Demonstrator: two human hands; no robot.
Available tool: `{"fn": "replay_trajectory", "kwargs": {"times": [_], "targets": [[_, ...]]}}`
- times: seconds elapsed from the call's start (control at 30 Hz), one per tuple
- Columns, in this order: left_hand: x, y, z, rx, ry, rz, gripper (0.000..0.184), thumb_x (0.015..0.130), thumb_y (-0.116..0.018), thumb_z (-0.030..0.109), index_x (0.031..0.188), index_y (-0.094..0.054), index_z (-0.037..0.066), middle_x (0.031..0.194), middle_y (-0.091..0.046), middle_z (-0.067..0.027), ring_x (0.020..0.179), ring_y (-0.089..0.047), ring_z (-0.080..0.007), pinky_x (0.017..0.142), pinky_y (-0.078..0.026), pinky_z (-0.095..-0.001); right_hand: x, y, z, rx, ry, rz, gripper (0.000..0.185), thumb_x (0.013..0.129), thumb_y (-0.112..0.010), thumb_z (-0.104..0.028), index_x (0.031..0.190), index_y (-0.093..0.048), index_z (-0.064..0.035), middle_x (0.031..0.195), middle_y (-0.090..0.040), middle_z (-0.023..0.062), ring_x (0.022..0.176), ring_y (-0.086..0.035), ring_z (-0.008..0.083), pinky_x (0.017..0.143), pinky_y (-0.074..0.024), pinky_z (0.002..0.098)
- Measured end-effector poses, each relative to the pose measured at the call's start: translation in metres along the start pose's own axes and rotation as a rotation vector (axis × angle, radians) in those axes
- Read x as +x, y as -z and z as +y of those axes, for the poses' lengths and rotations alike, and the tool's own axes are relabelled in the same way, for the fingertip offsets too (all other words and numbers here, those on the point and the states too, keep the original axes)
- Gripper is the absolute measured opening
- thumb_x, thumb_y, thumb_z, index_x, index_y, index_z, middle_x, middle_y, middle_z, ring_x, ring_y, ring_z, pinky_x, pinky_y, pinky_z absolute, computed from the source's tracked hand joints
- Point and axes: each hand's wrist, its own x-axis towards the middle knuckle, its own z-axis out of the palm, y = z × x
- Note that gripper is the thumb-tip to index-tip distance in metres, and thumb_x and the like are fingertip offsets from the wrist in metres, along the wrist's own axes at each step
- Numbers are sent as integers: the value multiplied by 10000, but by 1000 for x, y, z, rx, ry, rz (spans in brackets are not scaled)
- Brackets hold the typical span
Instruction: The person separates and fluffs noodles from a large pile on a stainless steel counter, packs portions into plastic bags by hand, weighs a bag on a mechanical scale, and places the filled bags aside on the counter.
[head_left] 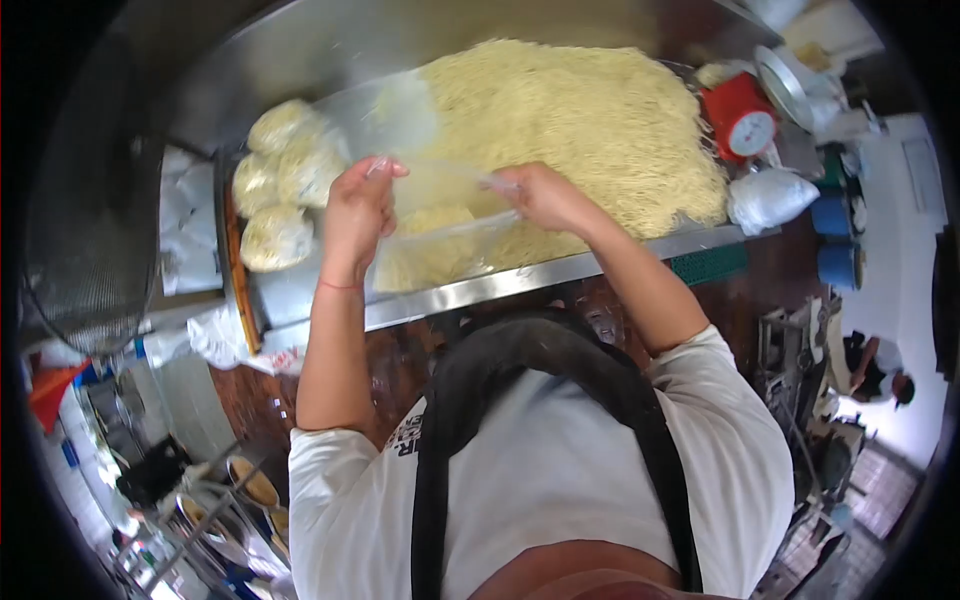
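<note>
plastic bag [432, 250], left of upper centre of the frame, holds noodles [420, 268]; probably soft, slippery and bottom-heavy, it is best held by its rim [455, 229], where left hand [358, 208] and right hand [541, 197] both grip.

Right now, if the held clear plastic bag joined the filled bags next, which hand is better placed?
Probably the left hand: it grips the clear plastic bag nearer the clear bags of yellow noodles. The right hand grips its opposite side, farther away, near loose yellow noodles.
</note>
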Motion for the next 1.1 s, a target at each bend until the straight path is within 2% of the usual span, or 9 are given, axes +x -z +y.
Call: {"fn": "replay_trajectory", "kwargs": {"times": [0.1,0.2,0.3,0.4,0.43,0.73,0.83,1.07,1.1], "targets": [[20,-69,25,168,24,-276,202,982,-603,249,951,-646,54,570,-395,61,484,-376,-61,435,-315,-269,-50,39,39,395,50,321,251,1017,-539,-231,1083,-725,-76,677,-564,22,599,-493,104,577,-428,282],[39,-180,52,895,-505,-457,189,915,-675,221,986,-637,49,600,-457,0,561,-476,-114,523,-415,-312,-109,145,65,339,54,605,230,1013,-544,-220,1070,-726,-91,696,-585,-8,586,-493,82,539,-415,272],[99,-290,78,1215,-825,-268,244,899,-659,191,1043,-644,-5,850,-654,-242,837,-652,-403,756,-500,-440,-153,253,93,237,182,886,214,1014,-544,-203,1069,-719,-94,697,-587,-16,579,-494,60,513,-410,250],[148,-423,122,1028,-1175,-85,164,891,-615,151,953,-668,8,944,-667,-256,899,-624,-452,779,-491,-502,-190,354,104,421,229,1155,210,994,-526,-134,1086,-713,-105,662,-576,-25,518,-496,64,497,-427,222],[160,-467,137,928,-1274,-36,178,902,-597,168,954,-673,15,933,-673,-244,889,-630,-446,778,-493,-505,-204,395,128,432,305,1174,239,884,-550,-21,1085,-679,-16,807,-707,72,632,-662,149,566,-536,301],[209,-701,128,854,-821,-378,248,964,-549,183,1053,-688,-2,808,-705,-199,594,-695,-295,601,-555,-383,-288,508,329,-251,51,1450,266,973,-549,-129,1200,-666,-55,992,-744,90,962,-715,194,787,-543,326],[234,-736,101,918,-805,-394,273,974,-542,185,1086,-687,-18,798,-711,-176,548,-689,-265,551,-566,-352,-327,474,337,68,264,1557,279,950,-582,-109,1213,-654,-54,1135,-708,107,1047,-675,175,853,-522,315],[242,-762,133,700,-756,-364,311,980,-565,213,1139,-676,-31,870,-709,-174,592,-697,-258,511,-581,-354,-391,368,405,-283,-151,1344,451,870,-700,-118,1295,-577,-33,1165,-625,188,1096,-600,367,977,-466,404],[254,-766,130,651,-759,-333,310,990,-564,276,1134,-700,39,636,-524,-1,505,-546,-113,531,-575,-312,-390,358,412,-253,-172,1336,457,861,-713,-131,1288,-582,-35,1180,-616,189,1110,-586,380,984,-457,417]]}}
